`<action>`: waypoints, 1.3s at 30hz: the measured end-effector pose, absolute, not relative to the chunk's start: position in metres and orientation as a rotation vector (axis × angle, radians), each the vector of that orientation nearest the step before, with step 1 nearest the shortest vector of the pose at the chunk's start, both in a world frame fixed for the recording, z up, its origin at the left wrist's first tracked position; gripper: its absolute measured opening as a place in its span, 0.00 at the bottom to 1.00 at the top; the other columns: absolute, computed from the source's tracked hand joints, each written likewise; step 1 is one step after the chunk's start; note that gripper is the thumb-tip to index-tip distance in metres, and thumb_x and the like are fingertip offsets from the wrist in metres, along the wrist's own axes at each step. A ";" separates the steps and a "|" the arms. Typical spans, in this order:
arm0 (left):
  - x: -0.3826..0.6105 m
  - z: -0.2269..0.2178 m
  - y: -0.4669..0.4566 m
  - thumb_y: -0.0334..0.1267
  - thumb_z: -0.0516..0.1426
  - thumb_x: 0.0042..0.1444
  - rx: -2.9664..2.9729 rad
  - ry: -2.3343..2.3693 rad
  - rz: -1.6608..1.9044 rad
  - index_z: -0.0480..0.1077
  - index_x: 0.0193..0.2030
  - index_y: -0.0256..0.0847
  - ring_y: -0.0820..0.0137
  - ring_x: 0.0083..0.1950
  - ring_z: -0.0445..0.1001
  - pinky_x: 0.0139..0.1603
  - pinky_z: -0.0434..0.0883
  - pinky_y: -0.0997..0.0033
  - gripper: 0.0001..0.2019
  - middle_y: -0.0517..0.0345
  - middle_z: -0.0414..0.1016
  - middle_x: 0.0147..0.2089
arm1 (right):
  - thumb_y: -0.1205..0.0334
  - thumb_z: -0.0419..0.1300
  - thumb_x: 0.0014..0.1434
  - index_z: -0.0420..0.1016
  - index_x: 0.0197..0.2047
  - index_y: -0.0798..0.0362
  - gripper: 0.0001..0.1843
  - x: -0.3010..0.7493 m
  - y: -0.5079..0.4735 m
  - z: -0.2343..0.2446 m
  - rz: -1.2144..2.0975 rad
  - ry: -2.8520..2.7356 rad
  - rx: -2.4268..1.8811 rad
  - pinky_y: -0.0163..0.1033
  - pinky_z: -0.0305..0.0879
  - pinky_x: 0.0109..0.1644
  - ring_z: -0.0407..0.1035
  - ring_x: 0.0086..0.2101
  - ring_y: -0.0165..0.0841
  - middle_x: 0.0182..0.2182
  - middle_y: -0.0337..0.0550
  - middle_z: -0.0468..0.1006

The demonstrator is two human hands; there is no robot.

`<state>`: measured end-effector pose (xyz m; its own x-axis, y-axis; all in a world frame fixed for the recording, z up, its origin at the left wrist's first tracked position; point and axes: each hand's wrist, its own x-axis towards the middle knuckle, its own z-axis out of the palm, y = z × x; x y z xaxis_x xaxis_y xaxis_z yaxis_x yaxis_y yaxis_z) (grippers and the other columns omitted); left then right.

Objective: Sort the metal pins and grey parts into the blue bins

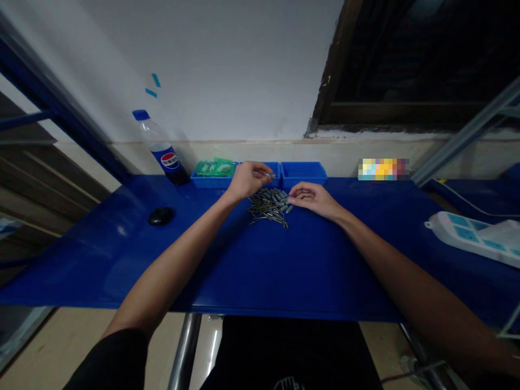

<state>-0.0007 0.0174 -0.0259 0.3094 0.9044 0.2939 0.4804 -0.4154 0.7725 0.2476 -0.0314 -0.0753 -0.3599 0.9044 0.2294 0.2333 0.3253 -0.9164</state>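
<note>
A pile of small grey cylinders [277, 196], which look like wall plugs, lies mixed with thin brass-and-dark screw-like pins [270, 212] on the blue table [260, 271]. Above the back left of this pile, my left hand [246, 180] is closed in a pinch, with a small silvery-grey piece [271, 175] showing at its fingertips. My right hand [314, 199] rests at the pile's right edge, fingers curled and thumb against the grey cylinders. Whatever it may hold is hidden. Behind the hands stand blue bins: the right one [304, 172], and a middle one [278, 167] partly covered by my left hand.
A left blue bin [203, 183] contains green packets [217, 167]. Left of it stands a cola bottle [164, 151], with a black mouse-like object [160, 216] in front. On the right are a white power strip [467, 233] and a blurred colourful item [383, 169] by the wall.
</note>
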 end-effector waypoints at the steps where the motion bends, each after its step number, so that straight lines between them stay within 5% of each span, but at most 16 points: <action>1: -0.004 -0.028 0.021 0.33 0.64 0.55 2.003 1.296 1.023 0.83 0.48 0.33 0.61 0.44 0.86 0.46 0.80 0.66 0.14 0.44 0.86 0.46 | 0.49 0.74 0.55 0.81 0.40 0.51 0.17 0.251 -0.031 -0.075 1.000 -1.911 -1.021 0.41 0.70 0.37 0.74 0.32 0.34 0.35 0.44 0.83; 7: -0.012 -0.032 0.027 0.32 0.63 0.58 2.032 1.449 0.997 0.80 0.58 0.31 0.56 0.50 0.86 0.53 0.81 0.61 0.20 0.41 0.86 0.47 | 0.55 0.70 0.60 0.87 0.44 0.49 0.10 0.257 -0.032 -0.073 0.716 -2.330 -0.941 0.41 0.69 0.39 0.74 0.36 0.35 0.42 0.47 0.84; 12: -0.003 -0.029 0.018 0.34 0.61 0.58 2.239 1.254 0.883 0.84 0.50 0.32 0.59 0.45 0.86 0.50 0.80 0.63 0.15 0.43 0.87 0.46 | 0.57 0.70 0.61 0.87 0.45 0.48 0.10 0.257 -0.029 -0.079 0.654 -2.341 -1.021 0.42 0.68 0.39 0.74 0.35 0.36 0.38 0.45 0.84; 21: 0.005 -0.021 0.001 0.39 0.60 0.59 2.418 0.838 0.630 0.83 0.48 0.35 0.61 0.42 0.85 0.47 0.80 0.63 0.15 0.45 0.86 0.41 | 0.53 0.74 0.55 0.82 0.43 0.50 0.15 0.260 -0.025 -0.081 1.158 -1.811 -1.013 0.48 0.75 0.46 0.80 0.37 0.39 0.35 0.44 0.85; 28: 0.013 -0.021 -0.005 0.38 0.63 0.58 2.245 0.677 0.667 0.80 0.52 0.34 0.64 0.42 0.86 0.47 0.81 0.65 0.16 0.47 0.86 0.41 | 0.57 0.82 0.41 0.81 0.39 0.50 0.23 0.247 -0.026 -0.077 1.142 -1.403 -0.938 0.47 0.77 0.51 0.79 0.38 0.36 0.35 0.42 0.84; 34: 0.016 -0.019 -0.007 0.39 0.64 0.59 2.159 0.608 0.719 0.80 0.47 0.35 0.65 0.42 0.85 0.47 0.81 0.66 0.13 0.47 0.86 0.41 | 0.55 0.83 0.40 0.77 0.39 0.48 0.27 0.240 -0.033 -0.071 1.253 -1.311 -0.908 0.44 0.78 0.43 0.80 0.33 0.35 0.31 0.38 0.84; 39: 0.012 -0.017 -0.002 0.39 0.64 0.56 2.085 0.713 0.801 0.83 0.44 0.35 0.66 0.39 0.84 0.45 0.81 0.66 0.12 0.48 0.86 0.42 | 0.50 0.81 0.46 0.76 0.39 0.48 0.24 0.238 -0.034 -0.073 1.287 -1.343 -0.888 0.46 0.78 0.47 0.82 0.38 0.38 0.33 0.40 0.85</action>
<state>0.0122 -0.0017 -0.0173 0.6443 0.7041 0.2985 0.2152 -0.5415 0.8127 0.2379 -0.0336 -0.0729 -0.1977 0.9637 0.1792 -0.1380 0.1536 -0.9784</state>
